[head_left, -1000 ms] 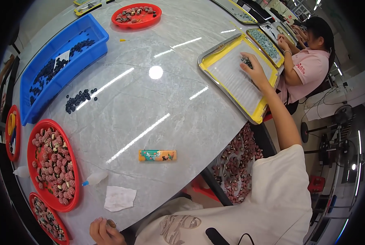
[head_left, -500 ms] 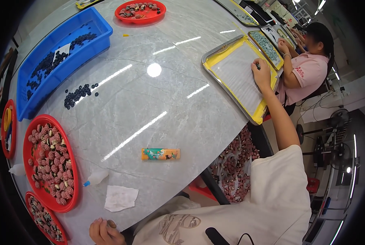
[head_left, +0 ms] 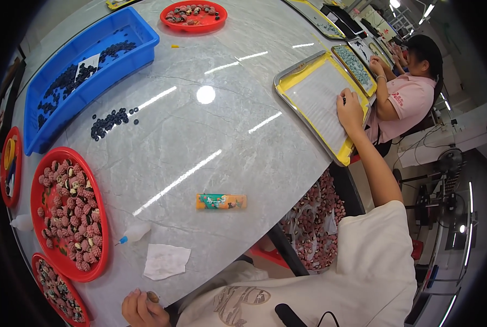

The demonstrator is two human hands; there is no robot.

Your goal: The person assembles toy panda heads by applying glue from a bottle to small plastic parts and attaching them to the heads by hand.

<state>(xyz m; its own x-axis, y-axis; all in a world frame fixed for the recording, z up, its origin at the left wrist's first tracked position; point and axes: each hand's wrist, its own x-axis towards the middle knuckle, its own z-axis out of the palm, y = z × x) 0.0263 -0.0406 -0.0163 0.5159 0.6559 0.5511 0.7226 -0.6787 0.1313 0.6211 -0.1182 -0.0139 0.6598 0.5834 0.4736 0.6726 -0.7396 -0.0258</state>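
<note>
My right hand (head_left: 351, 113) is closed at the fingertips over a lined metal tray (head_left: 280, 82) with a yellow sheet and white paper in it. A small dark piece (head_left: 344, 101) shows between its thumb and fingers; its kind is too small to make out. At the table's near edge my left hand (head_left: 140, 310) is curled, with a small brownish round piece (head_left: 153, 297) at its thumb and fingers. A crumpled white tissue (head_left: 167, 261) lies just beyond it. Next to that rests a squeeze bottle (head_left: 137, 231) with a blue tip.
Red trays (head_left: 103, 218) of pink, knobbly pieces stand at left. Behind are a blue bin (head_left: 145, 52) of dark rings, loose dark rings (head_left: 112, 122) and another red tray (head_left: 224, 24). An orange-and-green packet (head_left: 221, 201) lies centrally. A co-worker (head_left: 404, 101) sits beyond my right hand.
My right hand has drawn slightly nearer over the white paper, still pinching a dark piece. The view has shifted a little; my left hand stays curled at the near edge.
</note>
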